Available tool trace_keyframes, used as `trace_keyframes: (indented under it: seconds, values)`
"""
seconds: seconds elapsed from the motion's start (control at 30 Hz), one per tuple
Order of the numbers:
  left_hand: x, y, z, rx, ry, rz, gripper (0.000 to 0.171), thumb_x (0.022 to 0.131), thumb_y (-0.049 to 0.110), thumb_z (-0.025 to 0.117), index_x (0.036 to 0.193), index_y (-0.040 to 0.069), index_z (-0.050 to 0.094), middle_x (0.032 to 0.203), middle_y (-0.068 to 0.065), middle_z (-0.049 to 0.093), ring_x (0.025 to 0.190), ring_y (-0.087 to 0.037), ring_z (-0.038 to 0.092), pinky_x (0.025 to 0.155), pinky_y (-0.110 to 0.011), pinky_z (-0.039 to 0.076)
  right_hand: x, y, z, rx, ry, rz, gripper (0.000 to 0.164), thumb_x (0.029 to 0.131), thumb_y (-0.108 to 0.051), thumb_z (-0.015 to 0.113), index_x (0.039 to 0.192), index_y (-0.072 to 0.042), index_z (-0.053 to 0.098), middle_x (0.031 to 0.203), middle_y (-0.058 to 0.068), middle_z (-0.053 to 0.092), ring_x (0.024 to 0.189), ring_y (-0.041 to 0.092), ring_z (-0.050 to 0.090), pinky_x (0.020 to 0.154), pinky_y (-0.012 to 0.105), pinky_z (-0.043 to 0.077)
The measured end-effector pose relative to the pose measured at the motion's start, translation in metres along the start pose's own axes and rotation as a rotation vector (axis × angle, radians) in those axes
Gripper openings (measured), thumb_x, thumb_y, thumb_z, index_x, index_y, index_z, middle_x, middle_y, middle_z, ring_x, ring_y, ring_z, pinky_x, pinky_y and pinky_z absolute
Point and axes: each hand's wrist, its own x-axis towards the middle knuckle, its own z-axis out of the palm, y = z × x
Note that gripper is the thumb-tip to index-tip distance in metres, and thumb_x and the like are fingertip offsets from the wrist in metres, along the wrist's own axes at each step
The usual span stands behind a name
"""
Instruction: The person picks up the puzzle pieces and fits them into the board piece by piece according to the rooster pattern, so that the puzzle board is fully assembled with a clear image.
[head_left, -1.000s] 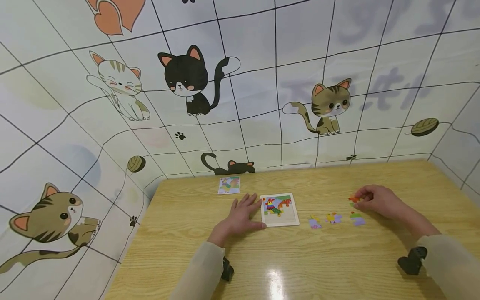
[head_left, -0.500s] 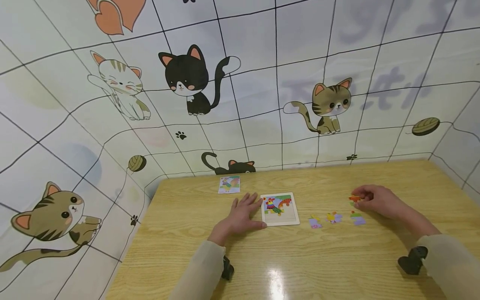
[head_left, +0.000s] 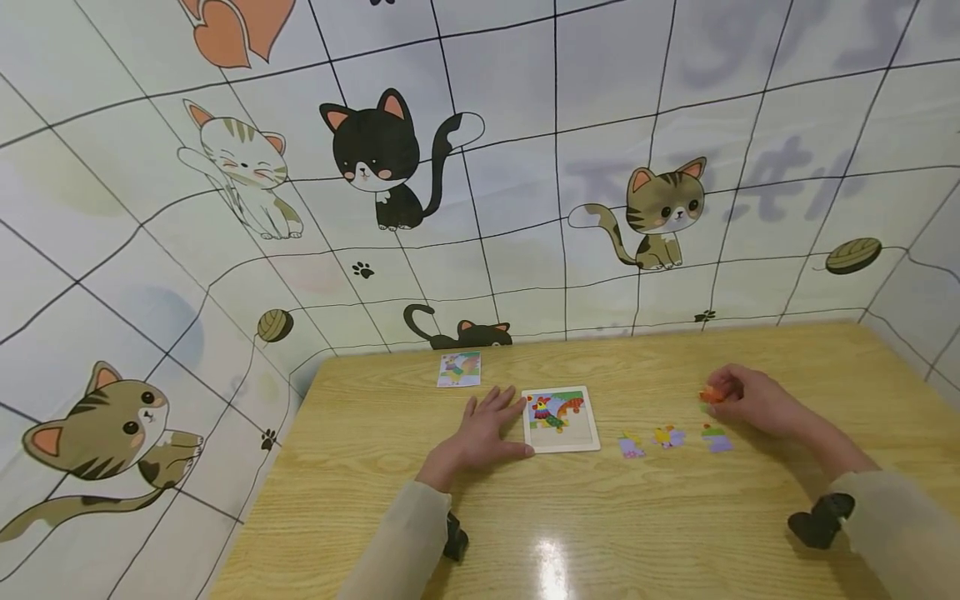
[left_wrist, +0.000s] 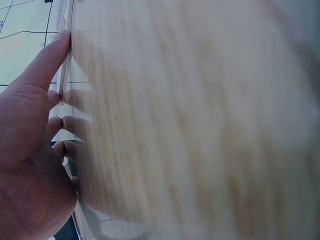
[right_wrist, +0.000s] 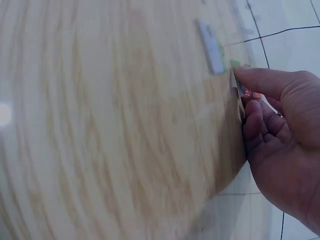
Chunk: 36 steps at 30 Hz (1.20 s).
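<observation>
My left hand [head_left: 483, 429] lies on the table with fingers spread, its thumb and fingertips against the left side of a white-framed puzzle tray [head_left: 577, 437]. A partly assembled rooster picture fills the tray's upper and left part. In the left wrist view, the thumb [left_wrist: 42, 67] touches the tray's edge. Farther right, my right hand [head_left: 757, 402] pinches an orange and green puzzle piece [head_left: 711, 396] between thumb and fingers, tilted off the tabletop. The right wrist view shows that piece largely hidden behind the thumb [right_wrist: 267, 82].
Between tray and right hand lie three loose pieces: a purple-yellow piece [head_left: 631, 444], a yellow chick piece [head_left: 667, 436] and a green-purple piece [head_left: 717, 438]. A small rooster picture card [head_left: 459, 369] lies behind the left hand. A cat-print cloth [head_left: 517, 208] bounds the table's back.
The right hand's fingers have tipped the orange piece up from the table and the hand has shifted slightly. The left hand and the tray stay in place.
</observation>
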Motion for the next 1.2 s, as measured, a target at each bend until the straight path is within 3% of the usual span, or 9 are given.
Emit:
trace_keyframes:
  seconds: [0.2, 0.47, 0.73, 1.2]
  values:
    - [-0.002, -0.002, 0.000, 0.004, 0.006, -0.004, 0.086, 0.092, 0.051, 0.072, 0.161, 0.014, 0.036, 0.170, -0.007, 0.018, 0.157, -0.030, 0.006, 0.122, -0.059, 0.000, 0.008, -0.014, 0.012, -0.028, 0.019, -0.041, 0.027, 0.095, -0.002, 0.069, 0.119, 0.010, 0.063, 0.103, 0.016, 0.068, 0.092, 0.024, 0.062, 0.071, 0.028, 0.051]
    - [-0.003, -0.002, 0.001, -0.004, 0.007, 0.005, 0.085, 0.093, 0.050, 0.072, 0.161, 0.014, 0.035, 0.170, -0.008, 0.018, 0.157, -0.032, 0.006, 0.122, -0.060, -0.001, 0.023, -0.044, 0.034, 0.001, 0.019, -0.071, 0.019, 0.098, -0.001, 0.066, 0.116, 0.006, 0.067, 0.098, 0.010, 0.067, 0.085, 0.020, 0.058, 0.066, 0.029, 0.049]
    - [-0.004, 0.003, -0.002, -0.012, -0.002, 0.004, 0.085, 0.093, 0.049, 0.073, 0.161, 0.013, 0.036, 0.170, -0.008, 0.018, 0.157, -0.031, 0.006, 0.122, -0.059, -0.001, 0.037, -0.078, 0.062, 0.110, -0.076, -0.162, 0.018, 0.099, 0.001, 0.063, 0.116, 0.004, 0.067, 0.097, 0.006, 0.065, 0.077, 0.016, 0.057, 0.065, 0.028, 0.050]
    - [-0.001, 0.001, -0.001, 0.008, 0.001, 0.005, 0.085, 0.094, 0.050, 0.071, 0.161, 0.014, 0.035, 0.170, -0.007, 0.017, 0.157, -0.031, 0.006, 0.122, -0.059, 0.000, 0.056, -0.109, 0.102, 0.178, -0.166, -0.177, 0.020, 0.097, 0.003, 0.062, 0.117, 0.002, 0.066, 0.096, 0.008, 0.065, 0.079, 0.018, 0.058, 0.065, 0.029, 0.048]
